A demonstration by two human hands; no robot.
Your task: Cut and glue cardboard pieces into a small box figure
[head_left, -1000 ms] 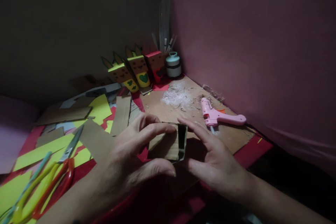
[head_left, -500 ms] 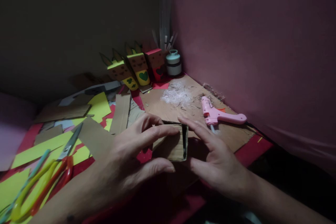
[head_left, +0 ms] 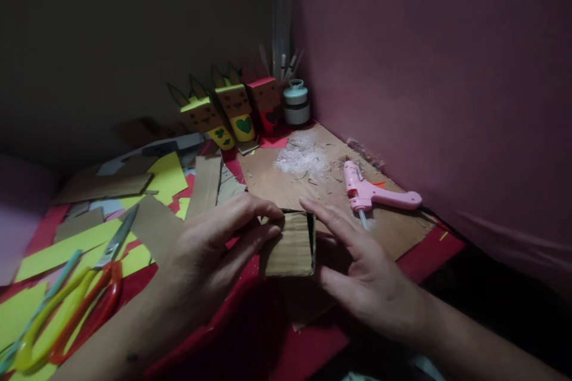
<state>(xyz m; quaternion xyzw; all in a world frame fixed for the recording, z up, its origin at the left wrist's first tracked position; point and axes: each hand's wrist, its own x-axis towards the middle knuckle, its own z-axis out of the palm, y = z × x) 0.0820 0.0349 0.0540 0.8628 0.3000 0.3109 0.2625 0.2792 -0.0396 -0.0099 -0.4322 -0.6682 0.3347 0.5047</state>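
A small cardboard box [head_left: 289, 247] is between my two hands, low in the middle of the view. Its near face is plain corrugated card, and a dark gap shows along the right edge. My left hand [head_left: 214, 244] grips the upper left corner, thumb and index finger close together. On the box's right side, my right hand [head_left: 361, 262] holds it with the fingertips at the top right corner and the thumb lower down. The undersides of both hands are hidden.
A pink glue gun [head_left: 369, 193] lies right on a cardboard sheet [head_left: 393, 232]. Scissors [head_left: 107, 262] and paper scraps [head_left: 67, 250] spread left. Behind stand box-headed figures [head_left: 236, 107] and a teal jar [head_left: 296, 104] near the wall.
My left index finger and thumb have drawn back from the box's face to its upper left corner. More of the face shows. My right hand stays at the right side.
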